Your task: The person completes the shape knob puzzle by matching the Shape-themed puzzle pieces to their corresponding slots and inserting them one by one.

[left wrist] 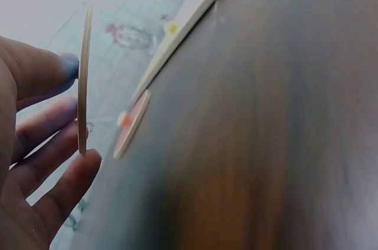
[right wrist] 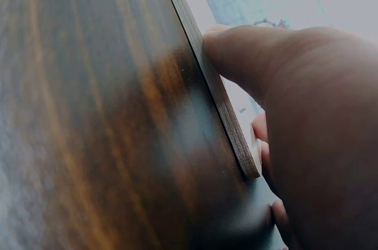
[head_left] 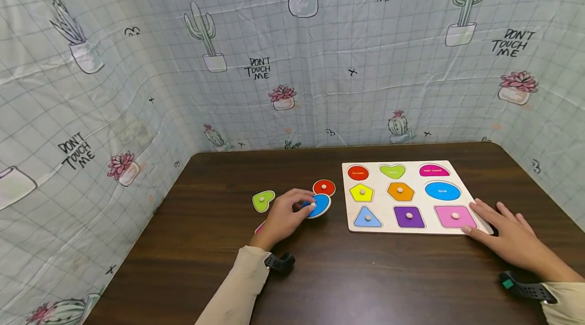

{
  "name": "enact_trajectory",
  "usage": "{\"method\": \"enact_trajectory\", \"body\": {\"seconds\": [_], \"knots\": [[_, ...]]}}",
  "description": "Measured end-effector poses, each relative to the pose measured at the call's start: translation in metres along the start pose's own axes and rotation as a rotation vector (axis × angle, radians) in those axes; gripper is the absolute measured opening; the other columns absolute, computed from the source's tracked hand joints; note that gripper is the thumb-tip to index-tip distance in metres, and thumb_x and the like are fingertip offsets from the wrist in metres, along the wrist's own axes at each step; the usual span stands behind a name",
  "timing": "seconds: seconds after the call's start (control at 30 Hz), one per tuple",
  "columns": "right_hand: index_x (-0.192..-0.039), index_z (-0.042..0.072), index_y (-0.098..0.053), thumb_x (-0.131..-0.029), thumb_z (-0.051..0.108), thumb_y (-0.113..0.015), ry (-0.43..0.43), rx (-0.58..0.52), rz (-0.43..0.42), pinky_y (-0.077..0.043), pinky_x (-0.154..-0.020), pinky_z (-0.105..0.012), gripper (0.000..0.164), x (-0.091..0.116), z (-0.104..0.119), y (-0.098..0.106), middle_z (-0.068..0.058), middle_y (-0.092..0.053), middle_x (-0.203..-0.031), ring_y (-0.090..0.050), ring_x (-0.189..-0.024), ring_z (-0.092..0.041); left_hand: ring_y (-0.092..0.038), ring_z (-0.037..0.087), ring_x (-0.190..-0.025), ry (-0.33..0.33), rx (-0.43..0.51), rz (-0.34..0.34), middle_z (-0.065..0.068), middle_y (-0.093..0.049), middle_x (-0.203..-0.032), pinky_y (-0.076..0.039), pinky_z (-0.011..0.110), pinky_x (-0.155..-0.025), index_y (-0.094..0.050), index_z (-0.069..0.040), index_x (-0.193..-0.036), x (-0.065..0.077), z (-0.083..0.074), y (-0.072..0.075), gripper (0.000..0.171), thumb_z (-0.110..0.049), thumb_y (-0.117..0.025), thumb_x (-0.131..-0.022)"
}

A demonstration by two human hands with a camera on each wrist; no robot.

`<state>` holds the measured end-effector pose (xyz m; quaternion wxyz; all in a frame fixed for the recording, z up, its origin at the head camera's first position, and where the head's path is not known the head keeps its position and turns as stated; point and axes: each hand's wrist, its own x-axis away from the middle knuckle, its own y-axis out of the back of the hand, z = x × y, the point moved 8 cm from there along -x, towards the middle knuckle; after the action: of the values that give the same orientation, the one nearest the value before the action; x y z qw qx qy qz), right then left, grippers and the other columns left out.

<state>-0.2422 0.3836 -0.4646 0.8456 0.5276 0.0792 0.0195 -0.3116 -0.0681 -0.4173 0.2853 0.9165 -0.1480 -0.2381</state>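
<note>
My left hand [head_left: 284,217] pinches a blue oval puzzle piece [head_left: 322,206] by its knob, with the piece tilted over the table. In the left wrist view that piece [left wrist: 83,84] shows edge-on among the fingers. Just behind it lies a red round piece [head_left: 327,185] with a knob. My right hand [head_left: 512,238] rests on the right edge of the white shape puzzle board [head_left: 387,222], fingers spread and thumb at the near corner. Pieces with knobs sit in the pentagon, hexagon, triangle and both near-right spaces; the round, heart, half-round and oval spaces show printed words.
A green heart piece [head_left: 261,205] lies left of my left hand. A pink piece [head_left: 259,227] peeks out beside that wrist, mostly hidden. The dark wooden table [head_left: 365,284] backs onto a patterned cloth [head_left: 320,61], which also rises on both sides.
</note>
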Motion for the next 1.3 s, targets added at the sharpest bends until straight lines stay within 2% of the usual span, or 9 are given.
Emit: {"method": "enact_trajectory", "body": {"seconds": [0.1, 0.2, 0.37, 0.7, 0.87, 1.1, 1.3], "knots": [[-0.15, -0.006, -0.034, -0.099, 0.042, -0.059, 0.006, -0.014, -0.003, 0.011, -0.107, -0.073, 0.074, 0.0, 0.0, -0.001, -0.036, -0.026, -0.153, -0.004, -0.141, -0.062, -0.062, 0.018, -0.11, -0.002, 0.032, 0.002, 0.001, -0.066, -0.122, -0.054, 0.03, -0.088, -0.076, -0.008, -0.108, -0.008, -0.005, -0.008, 0.018, -0.019, -0.072, -0.094], [-0.15, -0.007, -0.034, -0.099, 0.042, -0.059, 0.005, -0.015, -0.002, 0.011, -0.107, -0.073, 0.074, 0.0, 0.001, 0.0, -0.036, -0.026, -0.153, -0.004, -0.141, -0.063, -0.062, 0.019, -0.112, 0.023, 0.044, 0.023, 0.001, -0.065, -0.124, -0.054, 0.029, -0.089, -0.076, -0.009, -0.111, -0.014, -0.009, -0.018, 0.021, -0.021, -0.072, -0.094], [-0.149, -0.007, -0.035, -0.099, 0.042, -0.06, -0.006, -0.005, 0.005, 0.009, -0.107, -0.075, 0.074, 0.0, 0.002, 0.001, -0.036, -0.027, -0.152, -0.006, -0.14, -0.063, -0.06, 0.02, -0.114, 0.035, 0.042, 0.046, 0.003, -0.065, -0.126, -0.053, 0.026, -0.089, -0.075, -0.01, -0.111, -0.02, -0.012, -0.03, 0.021, -0.022, -0.071, -0.095], [-0.149, -0.007, -0.036, -0.099, 0.042, -0.06, 0.004, -0.002, -0.015, 0.009, -0.107, -0.075, 0.074, 0.0, 0.002, 0.003, -0.036, -0.028, -0.151, -0.007, -0.14, -0.063, -0.061, 0.017, -0.109, 0.021, 0.057, 0.033, 0.002, -0.065, -0.122, -0.053, 0.023, -0.087, -0.076, -0.009, -0.111, -0.029, -0.02, -0.039, 0.021, -0.021, -0.072, -0.094], [-0.149, -0.007, -0.036, -0.099, 0.042, -0.06, 0.003, -0.007, -0.011, 0.009, -0.107, -0.075, 0.074, 0.0, 0.001, 0.001, -0.036, -0.028, -0.151, -0.007, -0.139, -0.064, -0.06, 0.016, -0.114, -0.005, 0.069, 0.021, 0.001, -0.066, -0.123, -0.052, 0.024, -0.09, -0.076, -0.007, -0.111, -0.036, -0.024, -0.045, 0.021, -0.019, -0.072, -0.094], [-0.149, -0.007, -0.036, -0.099, 0.043, -0.059, -0.004, -0.009, -0.004, 0.01, -0.107, -0.074, 0.074, 0.001, 0.002, 0.0, -0.036, -0.027, -0.152, -0.007, -0.14, -0.063, -0.057, 0.015, -0.115, -0.003, 0.01, 0.021, 0.0, -0.067, -0.123, -0.052, 0.022, -0.088, -0.077, -0.009, -0.11, -0.044, -0.026, -0.054, 0.022, -0.022, -0.072, -0.093], [-0.149, -0.007, -0.035, -0.099, 0.043, -0.059, -0.015, 0.0, 0.004, 0.009, -0.107, -0.074, 0.075, 0.001, 0.002, 0.002, -0.036, -0.026, -0.152, -0.007, -0.14, -0.063, -0.058, 0.015, -0.11, -0.022, 0.017, 0.027, 0.0, -0.068, -0.122, -0.052, 0.022, -0.085, -0.078, -0.007, -0.109, -0.051, -0.031, -0.059, 0.021, -0.02, -0.072, -0.093]]}}
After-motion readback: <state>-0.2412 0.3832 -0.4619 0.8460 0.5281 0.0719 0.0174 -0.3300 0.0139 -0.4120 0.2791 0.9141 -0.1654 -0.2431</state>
